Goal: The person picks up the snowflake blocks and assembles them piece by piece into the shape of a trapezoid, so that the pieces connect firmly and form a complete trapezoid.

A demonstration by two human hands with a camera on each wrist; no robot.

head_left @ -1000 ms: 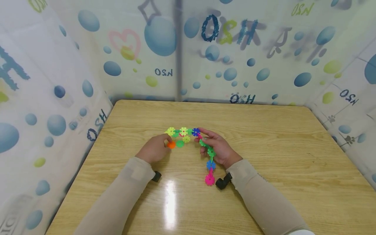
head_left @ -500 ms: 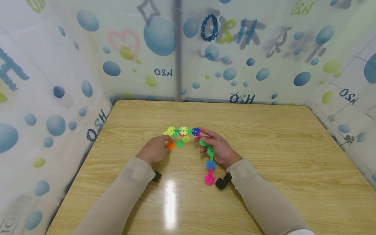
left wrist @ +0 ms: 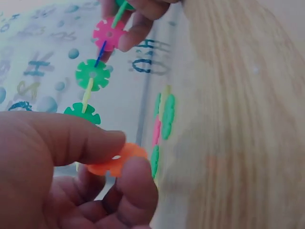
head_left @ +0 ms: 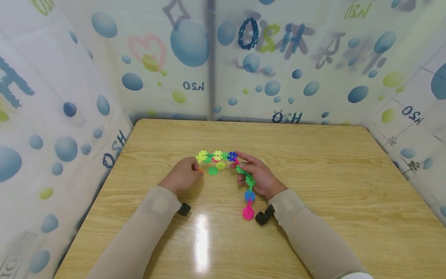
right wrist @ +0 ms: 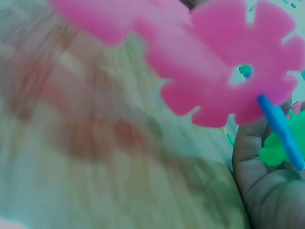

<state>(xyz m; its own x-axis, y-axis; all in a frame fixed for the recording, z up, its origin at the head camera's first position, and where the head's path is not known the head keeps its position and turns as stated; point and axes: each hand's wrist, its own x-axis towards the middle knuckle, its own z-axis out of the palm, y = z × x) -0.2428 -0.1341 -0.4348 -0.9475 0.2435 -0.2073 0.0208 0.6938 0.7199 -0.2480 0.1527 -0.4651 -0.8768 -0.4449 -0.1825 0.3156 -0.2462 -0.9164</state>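
Observation:
My left hand pinches an orange notched plastic disc between thumb and fingers. In the head view only a sliver of that disc shows. My right hand grips a chain of interlocking flower-shaped discs near its bend. From there one run goes left to a yellow disc beside my left fingertips. The other hangs toward me and ends in a pink disc, with a blue disc slotted into it. In the left wrist view, green discs of the chain rise behind the orange one.
Several loose discs lie on the wooden table under the chain, among them a green disc and a yellow disc. A printed curtain closes off the table's back and sides.
My left hand has shifted slightly left and turned the orange disc from face-on to nearly edge-on. My right hand and the chain stay almost still.

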